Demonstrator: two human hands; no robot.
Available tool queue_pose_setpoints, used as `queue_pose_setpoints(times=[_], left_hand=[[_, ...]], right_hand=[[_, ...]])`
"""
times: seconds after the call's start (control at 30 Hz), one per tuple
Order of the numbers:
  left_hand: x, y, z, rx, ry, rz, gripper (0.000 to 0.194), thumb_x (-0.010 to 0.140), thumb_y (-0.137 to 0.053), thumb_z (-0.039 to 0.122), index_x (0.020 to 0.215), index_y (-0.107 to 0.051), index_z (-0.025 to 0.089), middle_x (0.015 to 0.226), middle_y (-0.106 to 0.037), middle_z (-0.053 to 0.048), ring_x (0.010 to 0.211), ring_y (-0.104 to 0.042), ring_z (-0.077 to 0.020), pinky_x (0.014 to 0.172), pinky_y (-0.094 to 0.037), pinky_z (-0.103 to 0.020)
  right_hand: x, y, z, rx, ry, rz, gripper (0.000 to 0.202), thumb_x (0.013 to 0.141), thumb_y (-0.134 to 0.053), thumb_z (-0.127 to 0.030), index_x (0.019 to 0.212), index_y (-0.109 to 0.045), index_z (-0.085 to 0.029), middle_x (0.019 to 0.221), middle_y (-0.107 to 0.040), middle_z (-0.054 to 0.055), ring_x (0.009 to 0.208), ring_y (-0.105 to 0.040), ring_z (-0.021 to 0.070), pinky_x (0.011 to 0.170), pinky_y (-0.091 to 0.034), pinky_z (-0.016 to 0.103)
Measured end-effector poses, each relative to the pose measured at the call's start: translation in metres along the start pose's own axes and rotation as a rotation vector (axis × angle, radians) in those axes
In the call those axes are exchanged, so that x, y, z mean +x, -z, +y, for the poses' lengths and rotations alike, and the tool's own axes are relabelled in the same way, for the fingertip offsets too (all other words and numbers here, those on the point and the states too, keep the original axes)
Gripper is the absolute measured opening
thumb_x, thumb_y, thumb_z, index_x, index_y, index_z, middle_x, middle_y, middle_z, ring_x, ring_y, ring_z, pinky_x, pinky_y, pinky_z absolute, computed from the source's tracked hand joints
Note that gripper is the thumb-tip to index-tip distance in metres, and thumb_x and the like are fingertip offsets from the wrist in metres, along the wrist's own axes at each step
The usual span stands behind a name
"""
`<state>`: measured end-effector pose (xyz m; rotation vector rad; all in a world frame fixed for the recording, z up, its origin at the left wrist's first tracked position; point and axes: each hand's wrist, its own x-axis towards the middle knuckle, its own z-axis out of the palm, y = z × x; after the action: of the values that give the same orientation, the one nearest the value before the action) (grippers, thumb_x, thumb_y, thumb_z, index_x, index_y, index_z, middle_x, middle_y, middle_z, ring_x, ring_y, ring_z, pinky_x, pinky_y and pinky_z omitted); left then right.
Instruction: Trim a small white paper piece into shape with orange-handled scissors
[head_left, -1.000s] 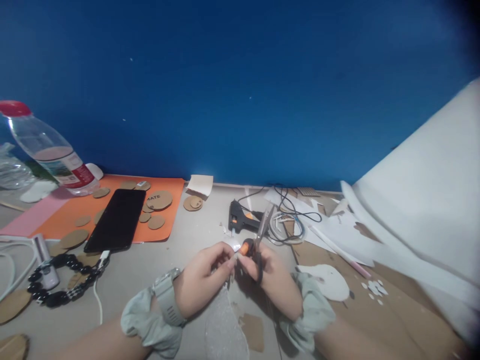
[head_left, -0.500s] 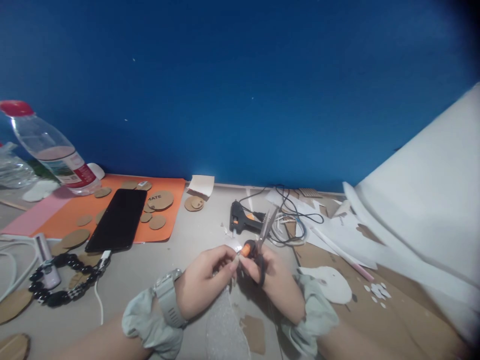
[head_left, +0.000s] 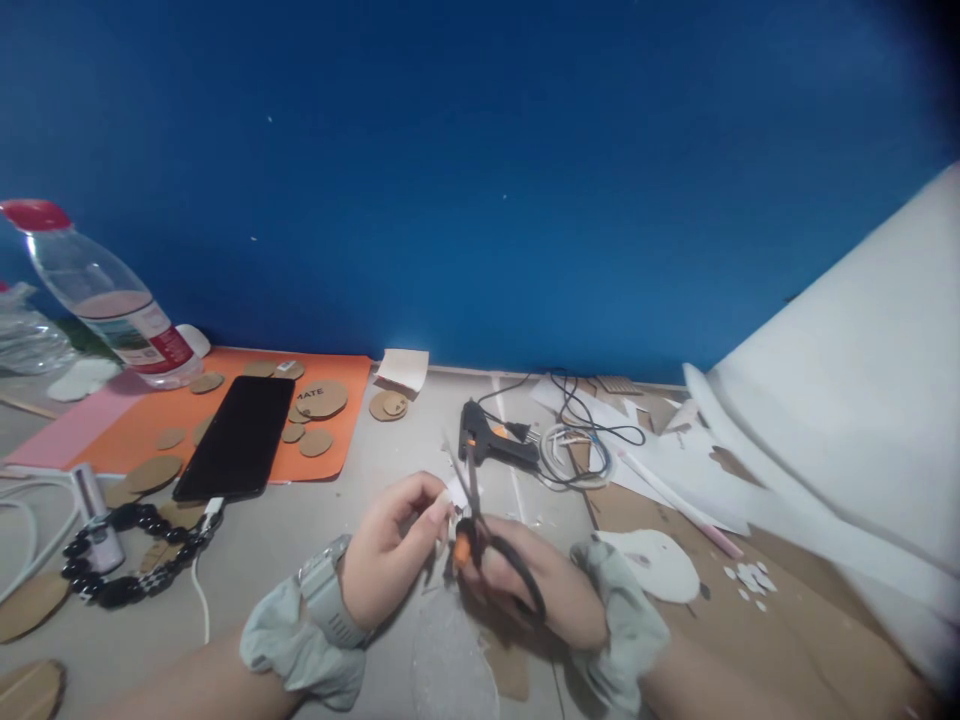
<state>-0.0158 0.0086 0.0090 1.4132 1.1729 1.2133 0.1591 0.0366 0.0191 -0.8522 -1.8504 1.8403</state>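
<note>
My right hand (head_left: pixel 517 575) is closed on a pair of scissors (head_left: pixel 491 540) with dark handles and an orange part near the pivot. Its blades point away from me and stand apart, close to a small white piece of paper (head_left: pixel 455 492). That piece is pinched between the thumb and fingers of my left hand (head_left: pixel 401 540). Just beyond the blades lies a black glue gun (head_left: pixel 495 440) on its side. Beneath my hands rests a whitish translucent sheet (head_left: pixel 450 655), beside a scrap of brown cardboard (head_left: pixel 510 670).
To the left are a black phone (head_left: pixel 238 440), cardboard discs on orange paper (head_left: pixel 352 400), a bead bracelet (head_left: pixel 112 590) and a bottle (head_left: pixel 127 330). On the right lie coiled cables (head_left: pixel 577 455), a white cutout (head_left: pixel 660 565), small white discs (head_left: pixel 750 578) and a large white sheet (head_left: pixel 862 400). A blue wall stands behind.
The scissors have swung left and their blades have opened beside the white paper piece. My right hand has turned, and my left hand has shifted slightly left.
</note>
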Motion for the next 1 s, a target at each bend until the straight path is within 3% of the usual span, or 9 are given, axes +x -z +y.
queue_pose_setpoints(times=[0.17,0.4,0.8,1.0], left_hand=[[-0.001,0.000,0.000,0.008,-0.011,-0.003,0.024,0.093,-0.043,0.030,0.074,-0.050,0.017,0.066,-0.048,0.002,0.061,-0.046,-0.0112,0.060,-0.039,-0.023],[0.000,0.000,-0.002,0.024,-0.013,-0.004,0.022,0.094,-0.041,0.026,0.074,-0.048,0.018,0.067,-0.047,0.002,0.063,-0.045,-0.0112,0.062,-0.039,-0.023],[-0.001,0.001,-0.002,0.024,0.005,-0.011,0.026,0.095,-0.041,0.030,0.072,-0.045,0.018,0.064,-0.045,0.004,0.060,-0.043,-0.0101,0.060,-0.037,-0.023],[0.000,0.000,-0.002,0.045,-0.028,-0.028,0.023,0.094,-0.041,0.027,0.076,-0.050,0.017,0.067,-0.048,0.003,0.062,-0.046,-0.0106,0.062,-0.039,-0.023]], right_hand=[[0.001,0.001,0.007,-0.259,0.116,-0.009,0.037,0.091,-0.042,-0.052,0.079,-0.052,-0.018,0.072,-0.050,0.001,0.066,-0.044,0.0145,0.064,-0.039,0.027],[0.000,0.000,0.012,-0.364,0.083,0.011,0.022,0.092,-0.045,-0.037,0.085,-0.053,-0.018,0.077,-0.053,0.000,0.069,-0.046,0.0151,0.067,-0.038,0.027],[0.001,0.001,0.015,-0.290,0.018,0.015,0.031,0.090,-0.046,-0.045,0.074,-0.047,-0.018,0.069,-0.046,-0.002,0.063,-0.040,0.0128,0.061,-0.035,0.024],[0.005,-0.002,0.015,0.012,-0.033,0.082,0.038,0.086,-0.052,-0.053,0.073,-0.048,-0.017,0.060,-0.042,-0.004,0.054,-0.036,0.0102,0.050,-0.031,0.022]])
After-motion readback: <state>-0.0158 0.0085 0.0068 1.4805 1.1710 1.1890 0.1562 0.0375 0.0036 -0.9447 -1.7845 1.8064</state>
